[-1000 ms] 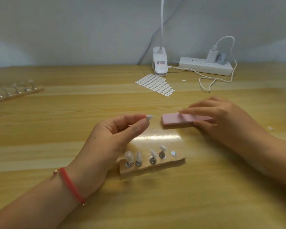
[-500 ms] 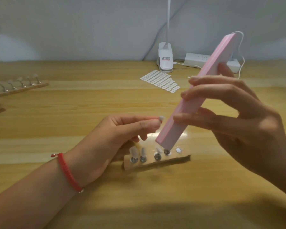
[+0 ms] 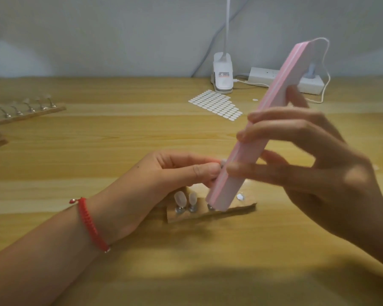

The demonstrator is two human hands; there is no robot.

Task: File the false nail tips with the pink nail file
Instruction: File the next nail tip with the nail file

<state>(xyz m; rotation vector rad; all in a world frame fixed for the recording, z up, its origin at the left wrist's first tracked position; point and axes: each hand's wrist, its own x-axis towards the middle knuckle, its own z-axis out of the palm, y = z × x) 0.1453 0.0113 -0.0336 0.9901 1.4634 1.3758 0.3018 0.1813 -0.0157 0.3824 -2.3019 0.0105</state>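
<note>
Filing hand: right hand (image 3: 323, 180) grips pink nail file (image 3: 283, 85) — tilted.
False nail tip (image 3: 223, 161): pinched by left hand (image 3: 164, 180), touching file.

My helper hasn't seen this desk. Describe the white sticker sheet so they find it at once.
On the wooden desk, find the white lamp base at the back. Just in front lies the sticker sheet: flat rows of small white ovals, unlike the boxy power strip.

pale grey wall (image 3: 97, 36) behind a wooden desk (image 3: 119, 140) with white clip lamp (image 3: 223, 74)
</note>
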